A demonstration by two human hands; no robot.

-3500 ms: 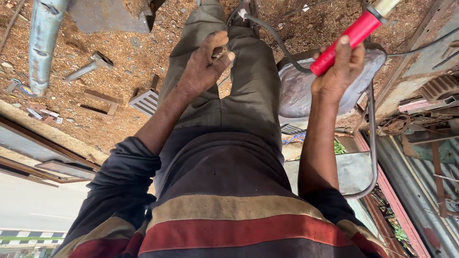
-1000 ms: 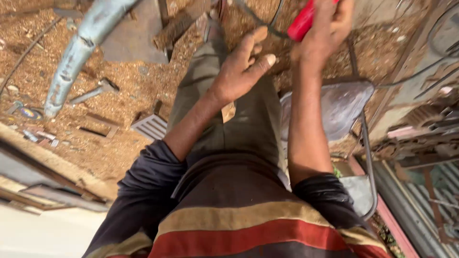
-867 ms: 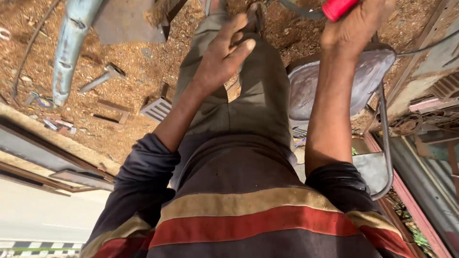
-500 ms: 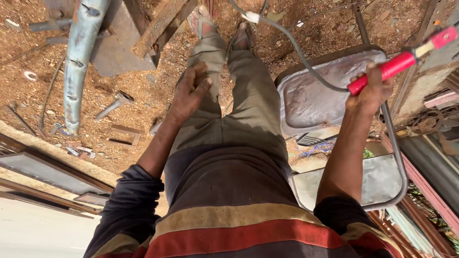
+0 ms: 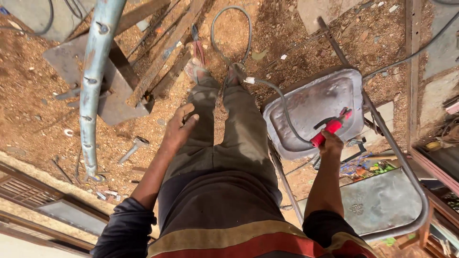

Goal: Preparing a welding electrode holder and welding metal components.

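Observation:
I look straight down my own body at my legs and the dirt ground. My right hand (image 5: 331, 144) is shut on a red-handled welding electrode holder (image 5: 330, 127), held over the seat of a grey metal chair (image 5: 306, 102). A grey cable (image 5: 282, 102) runs from the holder across my feet and loops on the ground. My left hand (image 5: 178, 130) hangs open beside my left thigh, fingers spread, holding nothing.
A long grey metal pipe (image 5: 95, 71) lies on the left across a flat steel plate (image 5: 114, 91). Angle-iron bars (image 5: 162, 57) lie beyond it. A hammer-like tool (image 5: 134, 147) and scrap bits litter the dirt. A second chair panel (image 5: 382, 203) sits lower right.
My right hand has come down from head height and now holds the red holder low over the chair seat. My left hand has let go of a small piece and opened.

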